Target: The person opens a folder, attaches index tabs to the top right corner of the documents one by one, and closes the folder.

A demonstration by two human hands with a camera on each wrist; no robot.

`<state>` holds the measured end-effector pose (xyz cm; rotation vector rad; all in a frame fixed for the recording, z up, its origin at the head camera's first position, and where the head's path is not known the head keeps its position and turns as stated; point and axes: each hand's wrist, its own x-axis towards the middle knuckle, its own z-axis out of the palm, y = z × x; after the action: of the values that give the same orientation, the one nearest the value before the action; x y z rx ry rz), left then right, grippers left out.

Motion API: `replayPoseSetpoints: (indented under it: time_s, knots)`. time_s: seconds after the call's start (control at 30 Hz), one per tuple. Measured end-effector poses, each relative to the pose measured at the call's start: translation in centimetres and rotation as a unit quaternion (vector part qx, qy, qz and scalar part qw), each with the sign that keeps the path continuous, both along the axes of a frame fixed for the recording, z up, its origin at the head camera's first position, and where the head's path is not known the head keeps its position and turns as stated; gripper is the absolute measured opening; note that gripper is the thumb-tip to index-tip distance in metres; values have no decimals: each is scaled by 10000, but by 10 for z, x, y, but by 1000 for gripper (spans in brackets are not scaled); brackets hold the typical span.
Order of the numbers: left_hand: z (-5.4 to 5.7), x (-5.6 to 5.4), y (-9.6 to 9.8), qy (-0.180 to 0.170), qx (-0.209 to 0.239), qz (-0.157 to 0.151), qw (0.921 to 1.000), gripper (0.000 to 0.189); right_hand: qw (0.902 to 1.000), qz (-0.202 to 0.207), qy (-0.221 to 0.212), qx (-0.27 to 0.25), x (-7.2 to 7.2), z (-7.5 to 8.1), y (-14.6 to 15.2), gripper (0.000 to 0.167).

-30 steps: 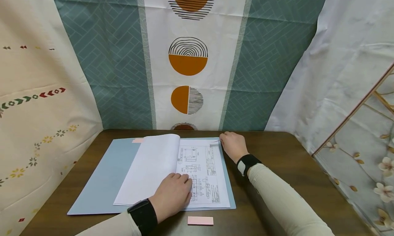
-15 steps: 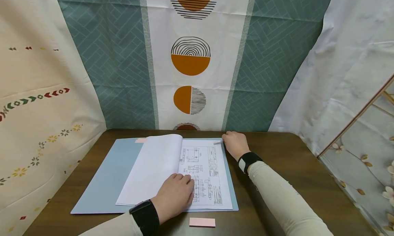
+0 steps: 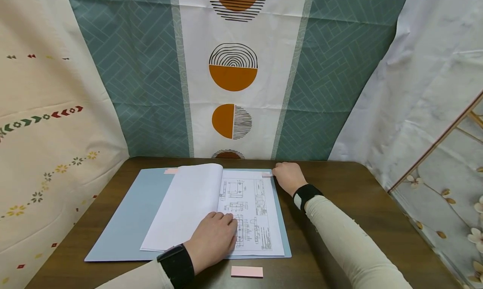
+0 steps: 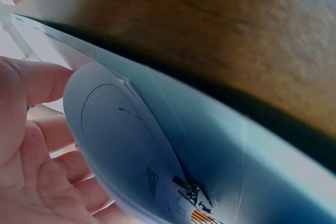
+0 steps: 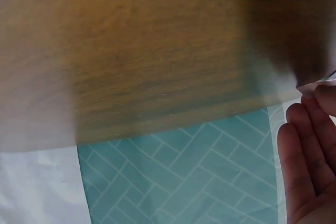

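Observation:
A light blue folder (image 3: 113, 234) lies spread on the table, holding a stack of white sheets. One sheet, the turned page (image 3: 181, 205), curves over to the left; the page under it, a technical drawing (image 3: 260, 222), faces up. My left hand (image 3: 213, 238) rests on the drawing's lower part beside the page fold, its thumb near the curled paper (image 4: 121, 124) in the left wrist view. At the drawing's top right corner, my right hand (image 3: 288, 176) pinches a pale pink sticky note (image 3: 266, 175) between thumb and fingertips; the note lies over the page edge.
A pink sticky note pad (image 3: 247, 272) lies on the table in front of the folder. Another pink tab (image 3: 170, 171) sticks at the folder's top edge. The brown wooden table (image 3: 339, 238) ends at a hanging patterned cloth (image 3: 151, 71).
The sticky note, tilted up at the right fingertips before, now lies flatter against the page corner. The left hand stays in place; the head view has shifted slightly.

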<state>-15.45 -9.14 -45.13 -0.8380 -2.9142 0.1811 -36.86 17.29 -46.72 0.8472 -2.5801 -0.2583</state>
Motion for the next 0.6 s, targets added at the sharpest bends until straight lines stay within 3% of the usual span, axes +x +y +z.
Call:
replayPoseSetpoints:
  time_s: [0.17,0.6]
  knots:
    - [-1,0,0,28,12,-15,10000,43,9996,-71,-80,259,2,0,0,13]
    - [1,0,-1,-4,33,-26,10000,43,9994,-51,-322,-72,0,-4,2,15]
